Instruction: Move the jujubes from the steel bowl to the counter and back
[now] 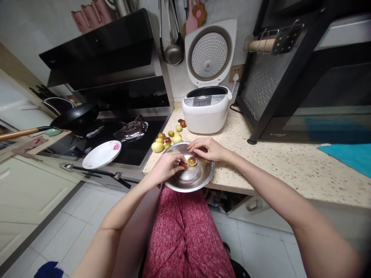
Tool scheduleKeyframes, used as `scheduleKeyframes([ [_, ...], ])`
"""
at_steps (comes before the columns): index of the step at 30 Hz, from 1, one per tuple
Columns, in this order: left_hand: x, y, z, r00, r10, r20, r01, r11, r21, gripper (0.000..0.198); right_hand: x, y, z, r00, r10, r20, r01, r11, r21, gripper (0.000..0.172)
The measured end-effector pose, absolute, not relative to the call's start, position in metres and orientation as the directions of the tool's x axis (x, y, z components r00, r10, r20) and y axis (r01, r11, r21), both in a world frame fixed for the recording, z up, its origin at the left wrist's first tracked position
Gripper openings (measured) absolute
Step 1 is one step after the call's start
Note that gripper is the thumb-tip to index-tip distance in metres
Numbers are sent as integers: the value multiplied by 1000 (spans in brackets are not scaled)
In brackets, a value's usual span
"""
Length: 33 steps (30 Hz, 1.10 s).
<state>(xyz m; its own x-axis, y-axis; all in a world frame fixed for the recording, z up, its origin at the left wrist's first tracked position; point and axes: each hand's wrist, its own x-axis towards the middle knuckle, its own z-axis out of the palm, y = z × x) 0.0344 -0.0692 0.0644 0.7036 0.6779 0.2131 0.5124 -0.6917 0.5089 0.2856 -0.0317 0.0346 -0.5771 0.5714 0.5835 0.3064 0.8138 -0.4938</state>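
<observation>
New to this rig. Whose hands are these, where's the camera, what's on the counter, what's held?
No machine here: these are a person's own bare hands. The one picture comes from a camera worn on the head, looking forward and down. Both hands are at a metal bowl by the counter's edge. The left hand pinches a reddish-brown fruit; a yellowish-brown fruit lies in the bowl. Under the right hand something dark shows, too covered to say whether it's held. Beyond the bowl, small fruits lie on the counter, near a white rice cooker with its lid up.
</observation>
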Motion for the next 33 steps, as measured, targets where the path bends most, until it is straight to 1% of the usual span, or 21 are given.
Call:
scheduleKeyframes([
  [3, 34, -69, 64, 714, 667, 215, 492, -696, 523, 8, 285, -31, 34, -574, 565, 592, 300, 818, -490, 23],
  [8, 31, -69, 64, 705, 679, 207, 443, -649, 619, 6, 286, -31, 34, -573, 570, 589, 300, 815, -496, 23],
  [10, 31, -70, 63, 697, 684, 214, 434, -641, 634, 5, 286, -31, 34, -575, 573, 585, 306, 813, -496, 23],
  [13, 29, -71, 61, 677, 684, 271, 416, -661, 625, 4, 287, -31, 34, -581, 568, 583, 309, 816, -488, 24],
  [15, 26, -69, 58, 625, 694, 357, 403, -679, 614, 10, 287, -31, 34, -584, 567, 581, 313, 818, -483, 24],
  [17, 21, -64, 55, 525, 708, 472, 408, -696, 591, 14, 287, -32, 34, -583, 575, 574, 323, 812, -486, 24],
  [20, 9, -48, 47, 349, 686, 639, 458, -720, 522, 15, 288, -33, 35, -577, 588, 567, 328, 802, -499, 24],
  [23, -5, -28, 34, 256, 638, 726, 516, -725, 456, 15, 288, -33, 35, -572, 597, 562, 325, 794, -513, 23],
  [27, -18, -7, 10, 331, 627, 705, 595, -719, 360, 22, 289, -32, 34, -573, 600, 558, 321, 791, -521, 22],
  [33, -23, 1, -3, 526, 645, 555, 650, -725, 227, 42, 289, -31, 33, -574, 588, 570, 300, 799, -521, 22],
])
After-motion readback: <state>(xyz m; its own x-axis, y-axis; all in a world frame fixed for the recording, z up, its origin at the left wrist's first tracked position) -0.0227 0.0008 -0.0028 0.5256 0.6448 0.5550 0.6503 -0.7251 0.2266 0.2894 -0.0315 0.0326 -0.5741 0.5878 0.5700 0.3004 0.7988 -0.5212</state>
